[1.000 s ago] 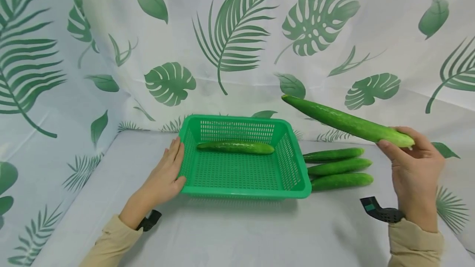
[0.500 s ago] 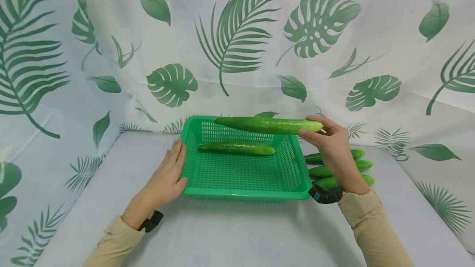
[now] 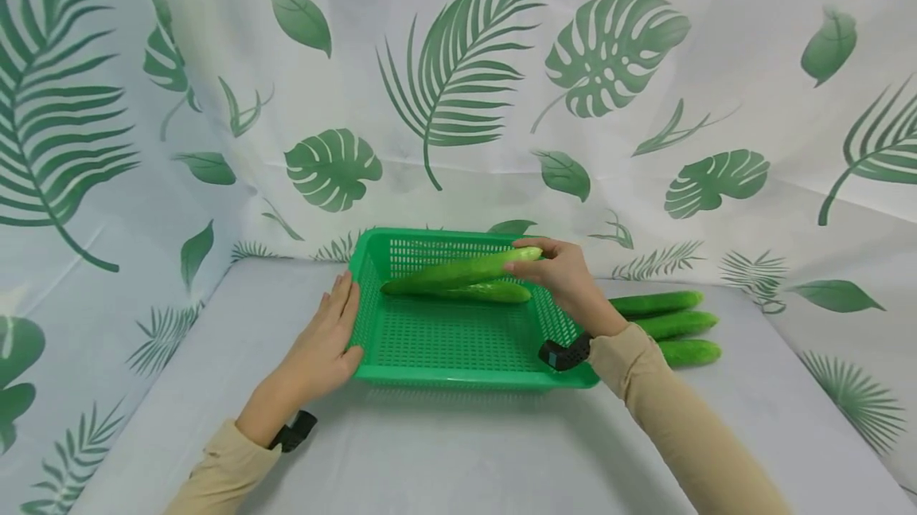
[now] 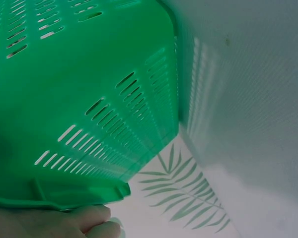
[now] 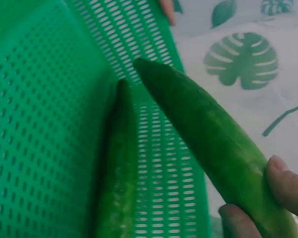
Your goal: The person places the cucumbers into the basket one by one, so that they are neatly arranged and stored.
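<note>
My right hand [image 3: 562, 272] pinches a cucumber [image 3: 458, 270] near its paler right end, holding it tilted over the green plastic basket [image 3: 473, 376]. In the right wrist view the held cucumber [image 5: 208, 134] slants past the basket's slotted wall, thumb and a finger on it. Inside the basket, along the back, lies another cucumber [image 3: 501, 291], partly hidden under the held one. My left hand [image 3: 318, 340] rests with extended fingers against the basket's left side. In the left wrist view the basket's outer wall [image 4: 104, 129] fills much of the picture, with fingers at its rim.
To the right of the basket several cucumbers [image 3: 677, 325] lie side by side on the white tabletop [image 3: 444, 451], partly behind my right forearm. A white sheet with green leaf prints [image 3: 466, 85] hangs behind and at the left.
My right hand has carried the cucumber leftward from the table's right side and lowered it into the basket, above the other cucumber. The left hand stays at the basket's left side.
</note>
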`<state>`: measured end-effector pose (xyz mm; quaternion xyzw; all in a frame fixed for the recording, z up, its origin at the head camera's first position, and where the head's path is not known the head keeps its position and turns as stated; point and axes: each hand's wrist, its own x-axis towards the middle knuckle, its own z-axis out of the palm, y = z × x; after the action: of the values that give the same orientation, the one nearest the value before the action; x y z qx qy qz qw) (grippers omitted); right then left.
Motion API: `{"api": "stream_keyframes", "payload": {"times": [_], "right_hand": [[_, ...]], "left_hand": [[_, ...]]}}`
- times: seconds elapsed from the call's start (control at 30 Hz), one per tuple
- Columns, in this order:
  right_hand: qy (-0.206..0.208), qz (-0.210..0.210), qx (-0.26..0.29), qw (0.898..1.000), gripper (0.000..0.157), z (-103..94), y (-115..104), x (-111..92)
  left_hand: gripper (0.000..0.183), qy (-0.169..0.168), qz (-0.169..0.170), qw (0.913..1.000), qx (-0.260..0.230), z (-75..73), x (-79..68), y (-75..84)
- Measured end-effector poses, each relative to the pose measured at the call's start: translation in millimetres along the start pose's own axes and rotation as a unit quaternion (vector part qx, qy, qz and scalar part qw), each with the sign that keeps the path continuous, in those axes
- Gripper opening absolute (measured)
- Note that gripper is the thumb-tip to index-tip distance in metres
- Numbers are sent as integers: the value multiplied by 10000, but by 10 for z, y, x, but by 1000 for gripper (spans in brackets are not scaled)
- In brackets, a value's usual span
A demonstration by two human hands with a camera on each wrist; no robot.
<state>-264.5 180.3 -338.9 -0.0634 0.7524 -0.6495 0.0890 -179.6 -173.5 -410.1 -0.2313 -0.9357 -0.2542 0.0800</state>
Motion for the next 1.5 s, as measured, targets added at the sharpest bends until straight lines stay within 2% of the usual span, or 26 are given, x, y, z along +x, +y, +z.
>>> {"api": "stream_keyframes", "payload": {"times": [0.13, 0.27, 0.47, 0.57, 0.73, 0.83, 0.97, 1.0, 1.17, 1.27, 1.37, 1.43, 1.5], "right_hand": [[-177, 229, -212, 9994, 52, 48, 110, 51], [-272, 585, -143, 9978, 51, 73, 157, 85], [-668, 1131, -510, 9900, 49, -6, 204, 114], [-871, 1316, -573, 9858, 55, -31, 213, 133], [-637, 1726, -65, 9829, 72, -22, 203, 185], [-643, 1757, -60, 9823, 75, -68, 154, 140], [-878, 1475, -37, 9851, 74, -193, 34, 8], [-900, 1360, 112, 9866, 75, -225, -3, -23], [-900, 558, 408, 9935, 76, -448, -189, -240], [-617, 45, 139, 9980, 73, -631, -272, -425], [-137, -520, -332, 9980, 69, -823, -281, -611], [290, -995, -490, 9934, 61, -954, -244, -720], [697, -1480, -375, 9858, 50, -1090, -184, -822]], "left_hand": [[80, -3, -17, 10000, 0, 8, -10, 3], [80, -8, -25, 10000, -8, 5, -13, 10], [79, -51, -37, 10000, -47, -4, -5, 22], [79, -72, -55, 9999, -46, -9, -1, 23], [79, -81, -55, 9999, -24, -5, 1, 22], [79, -82, -44, 10000, -35, 3, 4, 23], [79, -87, -41, 9999, -38, 10, 8, 28], [79, -92, -42, 9999, -42, 11, 9, 30], [78, -91, -61, 9999, -49, 4, 8, 35], [78, -92, -65, 9999, -71, 0, 9, 34], [78, -92, -74, 9999, -80, -3, 3, 28], [78, -98, -77, 9999, -100, -4, -1, 25], [78, -91, -75, 9999, -103, -7, -6, 23]]}}
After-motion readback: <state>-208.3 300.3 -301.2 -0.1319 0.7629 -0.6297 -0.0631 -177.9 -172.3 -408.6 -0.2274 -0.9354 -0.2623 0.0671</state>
